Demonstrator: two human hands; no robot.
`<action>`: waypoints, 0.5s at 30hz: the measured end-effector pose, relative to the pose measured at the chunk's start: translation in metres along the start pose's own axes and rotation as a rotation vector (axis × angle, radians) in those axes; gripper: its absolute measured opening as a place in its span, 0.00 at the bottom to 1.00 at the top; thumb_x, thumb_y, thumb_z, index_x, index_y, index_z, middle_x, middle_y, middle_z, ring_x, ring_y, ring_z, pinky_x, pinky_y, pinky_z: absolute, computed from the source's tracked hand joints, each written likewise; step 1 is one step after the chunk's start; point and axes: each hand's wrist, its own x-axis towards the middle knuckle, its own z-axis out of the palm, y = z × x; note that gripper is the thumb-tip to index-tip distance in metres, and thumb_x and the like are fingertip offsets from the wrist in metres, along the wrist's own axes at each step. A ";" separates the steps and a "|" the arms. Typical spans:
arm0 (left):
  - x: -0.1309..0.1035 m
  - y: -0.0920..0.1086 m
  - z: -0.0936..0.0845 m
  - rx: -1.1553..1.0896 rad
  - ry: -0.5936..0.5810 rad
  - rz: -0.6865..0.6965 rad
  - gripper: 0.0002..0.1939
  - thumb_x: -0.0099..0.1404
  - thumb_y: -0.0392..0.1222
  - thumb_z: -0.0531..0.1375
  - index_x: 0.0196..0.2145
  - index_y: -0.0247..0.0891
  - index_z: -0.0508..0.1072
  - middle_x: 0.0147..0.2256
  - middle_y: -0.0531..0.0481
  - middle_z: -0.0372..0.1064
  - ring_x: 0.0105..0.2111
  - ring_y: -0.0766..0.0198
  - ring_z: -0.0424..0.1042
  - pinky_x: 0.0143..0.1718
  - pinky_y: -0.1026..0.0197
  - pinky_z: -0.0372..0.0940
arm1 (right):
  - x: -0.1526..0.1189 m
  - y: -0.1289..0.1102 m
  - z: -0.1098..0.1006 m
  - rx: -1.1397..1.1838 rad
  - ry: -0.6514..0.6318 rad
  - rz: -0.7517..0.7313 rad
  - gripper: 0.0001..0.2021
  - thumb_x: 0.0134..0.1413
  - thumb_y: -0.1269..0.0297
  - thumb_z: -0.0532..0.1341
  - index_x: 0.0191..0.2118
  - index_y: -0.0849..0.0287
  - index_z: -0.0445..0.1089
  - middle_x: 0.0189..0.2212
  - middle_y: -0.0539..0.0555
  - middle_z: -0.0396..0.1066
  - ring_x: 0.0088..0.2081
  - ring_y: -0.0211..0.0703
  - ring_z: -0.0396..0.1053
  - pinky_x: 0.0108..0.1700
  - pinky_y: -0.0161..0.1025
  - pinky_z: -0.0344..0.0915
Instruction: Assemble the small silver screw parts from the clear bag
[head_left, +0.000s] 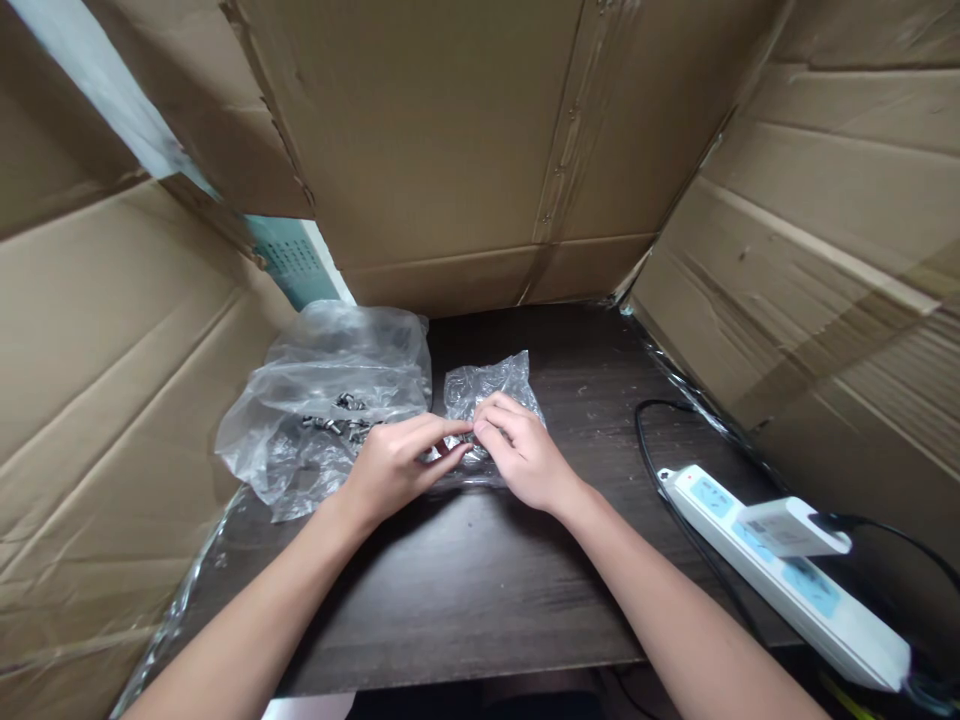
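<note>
Left hand (391,462) and right hand (529,458) curled together over small bag (487,380) (can't tell if gripping); I judge fine fingerwork, next needing steadiness.

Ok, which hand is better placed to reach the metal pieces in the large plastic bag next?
Probably the left hand: it is right beside the large plastic bag and its metal pieces. The right hand is farther away, at the small plastic bag.
</note>
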 end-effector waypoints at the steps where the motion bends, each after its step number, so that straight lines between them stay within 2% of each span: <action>1: 0.000 0.000 0.000 -0.002 0.003 -0.003 0.08 0.68 0.38 0.63 0.45 0.36 0.76 0.34 0.51 0.77 0.27 0.70 0.74 0.31 0.68 0.69 | 0.000 0.000 0.000 0.007 -0.009 0.001 0.14 0.67 0.68 0.52 0.28 0.58 0.64 0.34 0.52 0.64 0.38 0.40 0.65 0.44 0.39 0.61; 15: -0.001 0.000 0.000 -0.017 -0.032 -0.059 0.07 0.69 0.38 0.62 0.44 0.37 0.76 0.35 0.50 0.77 0.29 0.69 0.75 0.32 0.67 0.69 | -0.002 0.003 0.001 -0.043 -0.049 -0.012 0.12 0.68 0.68 0.51 0.30 0.57 0.63 0.35 0.52 0.64 0.38 0.41 0.65 0.44 0.41 0.61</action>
